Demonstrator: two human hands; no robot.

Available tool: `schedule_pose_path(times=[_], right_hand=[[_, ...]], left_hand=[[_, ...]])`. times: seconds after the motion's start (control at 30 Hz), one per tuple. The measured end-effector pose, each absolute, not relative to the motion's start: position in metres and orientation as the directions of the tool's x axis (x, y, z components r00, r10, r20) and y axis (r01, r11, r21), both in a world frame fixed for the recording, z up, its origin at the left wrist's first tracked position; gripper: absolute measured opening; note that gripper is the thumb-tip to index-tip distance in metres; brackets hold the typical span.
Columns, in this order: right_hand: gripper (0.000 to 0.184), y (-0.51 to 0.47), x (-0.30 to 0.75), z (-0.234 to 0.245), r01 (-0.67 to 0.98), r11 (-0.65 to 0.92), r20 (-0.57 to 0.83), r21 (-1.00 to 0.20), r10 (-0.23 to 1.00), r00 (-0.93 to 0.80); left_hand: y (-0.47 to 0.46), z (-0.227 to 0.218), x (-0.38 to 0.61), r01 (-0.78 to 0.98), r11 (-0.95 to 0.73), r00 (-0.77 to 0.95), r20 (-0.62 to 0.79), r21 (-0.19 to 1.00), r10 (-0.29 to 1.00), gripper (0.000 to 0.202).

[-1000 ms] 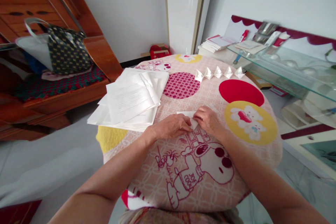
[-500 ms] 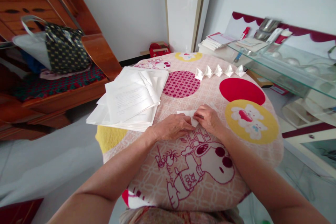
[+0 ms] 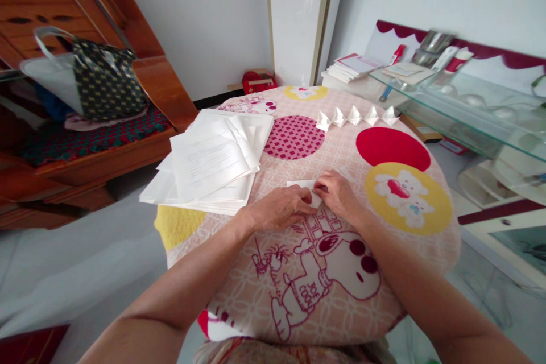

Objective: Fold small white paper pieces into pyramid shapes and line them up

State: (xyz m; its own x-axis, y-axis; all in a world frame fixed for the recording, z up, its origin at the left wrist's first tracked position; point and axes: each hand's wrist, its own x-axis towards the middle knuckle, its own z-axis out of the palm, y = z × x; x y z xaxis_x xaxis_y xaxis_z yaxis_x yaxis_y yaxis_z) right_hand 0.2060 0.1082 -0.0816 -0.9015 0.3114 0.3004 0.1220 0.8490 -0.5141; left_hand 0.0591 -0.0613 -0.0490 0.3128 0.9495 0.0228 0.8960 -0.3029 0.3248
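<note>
Between my hands, a small folded piece of white paper (image 3: 315, 199) lies on the patterned tablecloth (image 3: 341, 313), partly covered by fingers. My left hand (image 3: 281, 205) is closed at its left side, fingers bent and pressing on the paper. At the upper right edge, my right hand (image 3: 339, 193) pinches the same paper between thumb and fingertips. Behind them, several folded paper boats (image 3: 353, 115) stand in a row near the far edge of the round table. To the left sits a stack of white paper sheets (image 3: 209, 162), some with printing.
A glass shelf unit (image 3: 464, 102) with cups and papers borders the table on the right. On the left, a wooden bench (image 3: 157, 91) carries a dark patterned bag (image 3: 106, 77). A red bag (image 3: 258, 82) rests on the floor behind.
Both hands stay in nearly the same place on the paper. A little more of the white paper shows between the fingers. The other things have not moved.
</note>
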Motion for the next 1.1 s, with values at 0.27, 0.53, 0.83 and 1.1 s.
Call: schedule_pose_path(times=[0.27, 0.53, 0.83, 1.1], right_hand=[[0.023, 0.108, 0.207, -0.082, 0.124, 0.840, 0.305, -0.528, 0.324, -0.896], [0.022, 0.108, 0.207, -0.083, 0.120, 0.853, 0.309, -0.507, 0.309, -0.899], [0.014, 0.121, 0.219, -0.064, 0.077, 0.743, 0.446, -0.665, 0.478, -0.756], [0.014, 0.114, 0.226, -0.059, 0.213, 0.670, 0.119, -0.711, 0.413, -0.903]], left_hand=[[-0.062, -0.046, 0.060, 0.885, -0.316, 0.325, 0.032, 0.342, 0.945, 0.031], [-0.063, -0.046, 0.059, 0.862, -0.312, 0.318, 0.053, 0.400, 0.947, 0.030], [-0.063, -0.044, 0.057, 0.862, -0.283, 0.315, -0.008, 0.420, 0.949, 0.036], [-0.063, -0.045, 0.058, 0.863, -0.285, 0.315, -0.005, 0.417, 0.949, 0.035]])
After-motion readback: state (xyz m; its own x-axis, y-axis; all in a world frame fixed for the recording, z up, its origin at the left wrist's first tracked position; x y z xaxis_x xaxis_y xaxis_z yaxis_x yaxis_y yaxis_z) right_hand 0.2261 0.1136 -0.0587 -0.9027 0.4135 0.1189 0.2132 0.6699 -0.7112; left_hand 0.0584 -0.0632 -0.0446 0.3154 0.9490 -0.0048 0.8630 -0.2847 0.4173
